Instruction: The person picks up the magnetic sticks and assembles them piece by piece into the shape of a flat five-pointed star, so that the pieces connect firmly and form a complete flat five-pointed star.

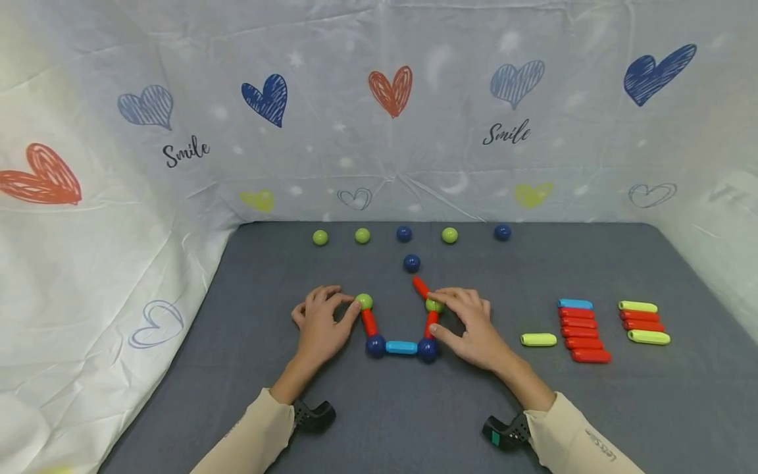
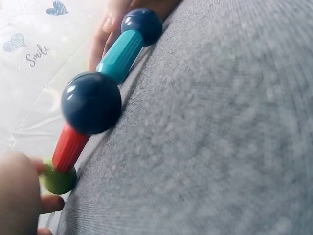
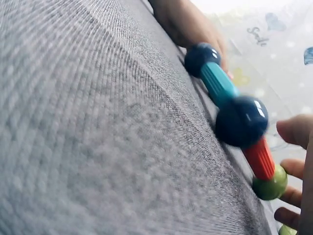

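In the head view, on a grey cloth-covered bench (image 1: pixel 367 415), the left hand (image 1: pixel 322 322) pinches a glossy green plastic ball (image 1: pixel 364 301) with thumb and forefinger. From it a ribbed red plastic rod (image 1: pixel 370 322) leads to a dark blue plastic ball (image 1: pixel 376 346), a light blue plastic rod (image 1: pixel 401 347), a second dark blue ball (image 1: pixel 428 351), a second red rod (image 1: pixel 432 318) and a second green ball (image 1: pixel 437 307). The right hand (image 1: pixel 474 329) is spread, forefinger touching that last ball; a third red rod (image 1: pixel 420 287) angles away toward a loose dark blue ball (image 1: pixel 411 263).

The left wrist view shows fingertips against the first green ball.

In the right wrist view, the thumb stands clear of the second green ball, fingers behind it.
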Tool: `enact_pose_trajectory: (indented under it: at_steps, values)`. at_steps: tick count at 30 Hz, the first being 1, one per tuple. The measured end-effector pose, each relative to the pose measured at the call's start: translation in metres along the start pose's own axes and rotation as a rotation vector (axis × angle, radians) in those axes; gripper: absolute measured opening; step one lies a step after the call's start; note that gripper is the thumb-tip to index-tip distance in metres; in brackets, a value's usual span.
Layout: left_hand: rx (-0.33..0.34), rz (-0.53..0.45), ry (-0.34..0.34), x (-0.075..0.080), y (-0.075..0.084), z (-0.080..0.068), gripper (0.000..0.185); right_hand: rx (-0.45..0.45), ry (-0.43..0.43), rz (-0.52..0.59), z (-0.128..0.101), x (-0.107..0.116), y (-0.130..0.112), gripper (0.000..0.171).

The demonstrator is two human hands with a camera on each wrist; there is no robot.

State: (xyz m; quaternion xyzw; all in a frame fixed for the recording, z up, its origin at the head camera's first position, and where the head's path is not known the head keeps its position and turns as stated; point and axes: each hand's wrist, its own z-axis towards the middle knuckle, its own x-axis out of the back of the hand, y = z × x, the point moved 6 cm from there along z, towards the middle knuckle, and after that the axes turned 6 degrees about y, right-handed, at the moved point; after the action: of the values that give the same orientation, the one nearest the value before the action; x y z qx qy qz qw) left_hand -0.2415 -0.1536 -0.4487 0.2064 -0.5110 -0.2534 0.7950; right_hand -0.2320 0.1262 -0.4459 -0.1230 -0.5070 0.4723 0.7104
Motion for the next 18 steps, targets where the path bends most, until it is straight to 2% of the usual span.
enact_pose_trajectory:
  at_steps: [7, 12, 15, 18]
  values:
    - [0.021, 0.008, -0.04, -0.002, 0.0, -0.001, 0.041, 0.098, -0.014, 0.024, -0.005, -0.003, -0.011, 0.051]
    - [0.029, -0.005, -0.031, -0.002, 0.0, -0.001, 0.036, 0.094, -0.065, 0.024, -0.01, 0.0, -0.017, 0.058]
    - [0.028, -0.007, -0.032, -0.001, 0.001, -0.001, 0.036, 0.081, -0.085, -0.021, -0.013, 0.01, -0.016, 0.065]
    - [0.026, -0.009, -0.034, 0.0, 0.001, -0.001, 0.037, 0.071, -0.101, -0.114, -0.017, 0.028, -0.011, 0.068]
